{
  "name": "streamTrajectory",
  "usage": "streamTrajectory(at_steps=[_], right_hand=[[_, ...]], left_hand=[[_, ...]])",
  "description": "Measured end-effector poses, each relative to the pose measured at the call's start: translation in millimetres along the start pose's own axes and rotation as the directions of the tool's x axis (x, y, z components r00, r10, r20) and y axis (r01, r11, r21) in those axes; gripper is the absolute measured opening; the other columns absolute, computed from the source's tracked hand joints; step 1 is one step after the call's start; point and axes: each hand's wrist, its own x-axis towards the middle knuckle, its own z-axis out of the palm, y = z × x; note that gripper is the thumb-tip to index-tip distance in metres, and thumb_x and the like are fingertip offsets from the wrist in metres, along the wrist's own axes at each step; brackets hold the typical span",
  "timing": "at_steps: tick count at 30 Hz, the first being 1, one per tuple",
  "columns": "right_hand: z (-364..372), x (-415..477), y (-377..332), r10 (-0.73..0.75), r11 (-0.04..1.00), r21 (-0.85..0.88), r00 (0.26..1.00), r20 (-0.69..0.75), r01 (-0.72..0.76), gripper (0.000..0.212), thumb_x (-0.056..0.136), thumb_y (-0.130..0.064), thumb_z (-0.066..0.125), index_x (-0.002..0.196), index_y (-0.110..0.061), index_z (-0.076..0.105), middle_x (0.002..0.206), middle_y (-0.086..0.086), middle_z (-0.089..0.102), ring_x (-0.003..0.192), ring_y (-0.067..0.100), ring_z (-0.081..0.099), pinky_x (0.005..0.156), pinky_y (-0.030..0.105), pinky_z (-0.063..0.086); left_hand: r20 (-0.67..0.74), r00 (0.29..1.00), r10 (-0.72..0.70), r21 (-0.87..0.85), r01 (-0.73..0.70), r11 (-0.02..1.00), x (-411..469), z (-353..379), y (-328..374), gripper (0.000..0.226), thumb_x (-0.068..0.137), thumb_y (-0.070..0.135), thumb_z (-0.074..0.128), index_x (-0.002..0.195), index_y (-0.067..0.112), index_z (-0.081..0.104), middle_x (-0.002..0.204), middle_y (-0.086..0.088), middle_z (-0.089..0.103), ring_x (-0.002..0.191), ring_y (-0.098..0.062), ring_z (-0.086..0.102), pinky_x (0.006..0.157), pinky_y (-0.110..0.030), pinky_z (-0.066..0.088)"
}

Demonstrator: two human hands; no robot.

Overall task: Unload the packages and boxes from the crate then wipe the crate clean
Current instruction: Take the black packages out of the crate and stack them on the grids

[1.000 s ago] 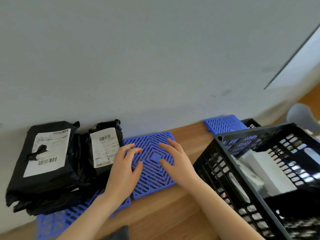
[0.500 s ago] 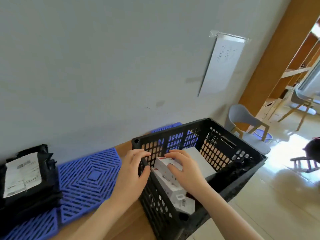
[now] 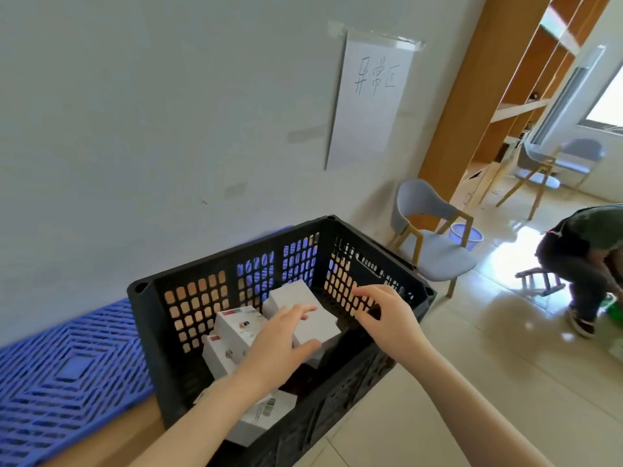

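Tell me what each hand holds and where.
Nothing held. The left hand lies open on top of the white box, thumb at its near edge, no grip; the right hand hovers empty over the crate.

A blue mat [image 3: 67,375] and the black crate [image 3: 232,256] are seen on the wooden table [image 3: 118,433], lower left.

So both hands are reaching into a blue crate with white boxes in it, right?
Not quite. The head view shows the crate is black; the blue thing is the mat beside it. The left hand and right hand do reach in over the white boxes.
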Motion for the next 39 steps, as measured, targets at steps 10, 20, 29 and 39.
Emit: streamTrajectory(at_steps=[10, 20, 29, 39], right_hand=[[-29.9, 51.0, 69.3, 0.106, 0.984, -0.149, 0.992, 0.065, -0.096, 0.035, 0.093, -0.016, 0.058, 0.125, -0.031, 0.060, 0.136, -0.008, 0.049, 0.129, 0.013, 0.043, 0.109, 0.035, 0.040], [-26.5, 93.9, 91.8, 0.112, 0.984, -0.154, 0.979, 0.170, -0.086, 0.035, 0.095, -0.017, 0.054, 0.127, -0.030, 0.059, 0.135, -0.010, 0.049, 0.127, 0.010, 0.044, 0.104, 0.023, 0.037], [-18.4, 118.5, 89.1, -0.040, 0.990, -0.121, 0.967, 0.251, 0.072, 0.061, 0.078, -0.054, 0.070, 0.133, -0.053, 0.045, 0.158, -0.015, 0.010, 0.146, 0.014, 0.008, 0.118, 0.044, 0.019], [19.0, 146.6, 36.7, -0.288, 0.942, 0.243, 0.929, 0.232, 0.232, 0.109, 0.074, -0.043, 0.078, 0.142, -0.065, -0.005, 0.140, -0.025, 0.036, 0.116, -0.011, 0.040, 0.101, 0.025, 0.036]], left_hand=[[0.283, 0.950, 0.134, -0.108, -0.108, 0.988, 105.4, 82.6, 13.9, 0.053, 0.089, 0.039, 0.066, 0.136, 0.047, 0.044, 0.130, 0.023, 0.050, 0.117, 0.008, 0.047, 0.098, -0.012, 0.038], [0.174, 0.964, 0.201, 0.023, -0.208, 0.978, 148.6, 99.0, 3.8, 0.035, 0.085, 0.019, 0.068, 0.117, 0.033, 0.064, 0.110, 0.017, 0.062, 0.103, 0.001, 0.057, 0.091, -0.016, 0.046], [-0.150, 0.978, 0.146, 0.009, -0.146, 0.989, 163.5, 55.8, -6.7, 0.016, 0.092, 0.010, 0.061, 0.092, 0.026, 0.065, 0.112, 0.018, 0.059, 0.109, 0.007, 0.053, 0.091, -0.006, 0.038], [-0.538, 0.843, -0.017, -0.029, 0.001, 1.000, 133.1, -13.5, 1.7, 0.024, 0.096, 0.013, 0.055, 0.098, 0.037, 0.054, 0.091, 0.017, 0.065, 0.092, 0.003, 0.062, 0.080, -0.009, 0.047]])
